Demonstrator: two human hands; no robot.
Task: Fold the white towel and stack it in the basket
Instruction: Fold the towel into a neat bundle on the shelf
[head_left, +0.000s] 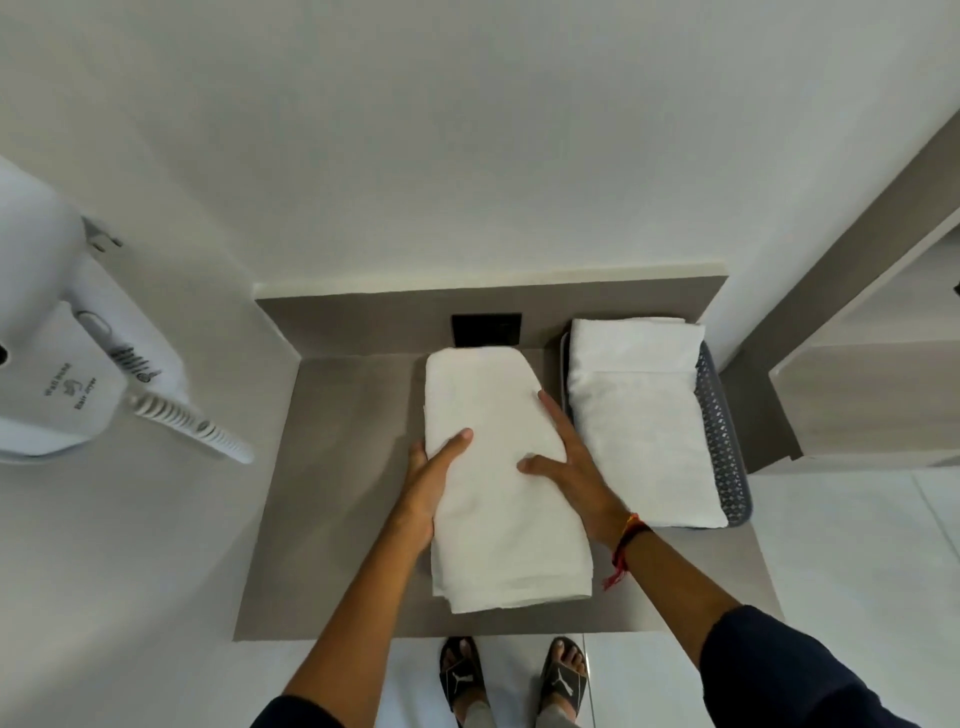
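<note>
A white towel, folded into a long thick rectangle, lies lengthwise on the grey counter. My left hand grips its left edge, thumb on top and fingers tucked under. My right hand lies on its right side, thumb on top and fingers along the edge. To the right stands a grey perforated basket holding another folded white towel.
A white wall-mounted hair dryer juts out at the left. A black socket plate sits on the counter's back wall behind the towel. A grey shelf unit stands at the right. My sandalled feet show below the counter's front edge.
</note>
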